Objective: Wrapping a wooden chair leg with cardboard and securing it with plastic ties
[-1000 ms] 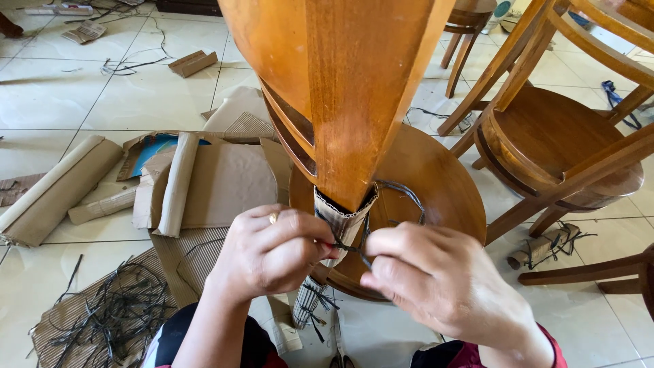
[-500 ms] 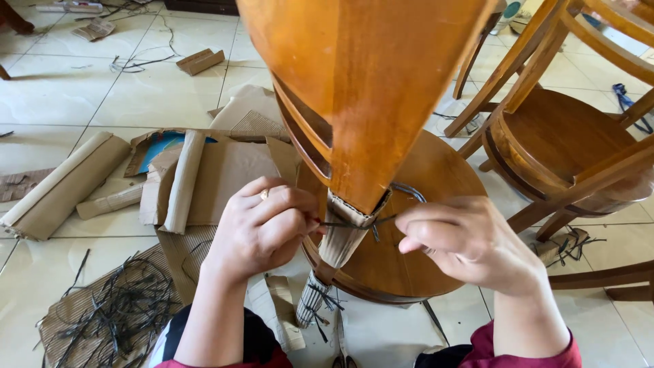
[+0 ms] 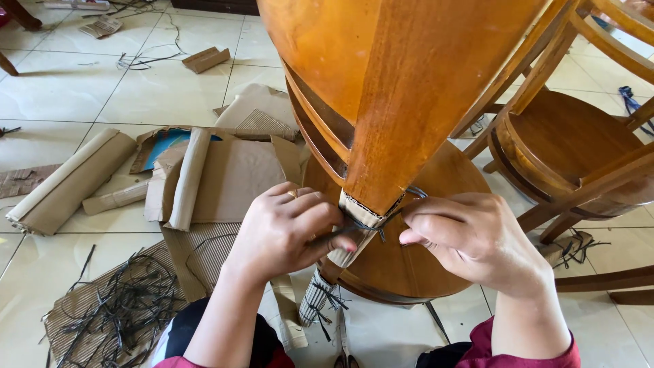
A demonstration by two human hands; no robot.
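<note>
Head view: the left hand (image 3: 289, 232) now presses closer on the corrugated cardboard wrap (image 3: 355, 228) around the chair leg (image 3: 409, 123), fingers curled shut on one end of the dark tie string (image 3: 371, 221). The right hand (image 3: 470, 238), which 1 second ago sat low in front of the wrap, has drawn out to the right and pinches the string's other end. The string, loose and looped before, now lies taut across the top of the wrap, so the binding looks to be cinching down. Lower on the same leg a second cardboard sleeve (image 3: 315, 300) already carries knotted strings.

Around them: the round wooden seat (image 3: 436, 177) behind the leg, another chair (image 3: 572, 143) to the right, cardboard rolls (image 3: 68, 180) on the tiled floor, and a heap of cut strings (image 3: 119, 307) at lower left. The broad chair back overhead hides much of the work.
</note>
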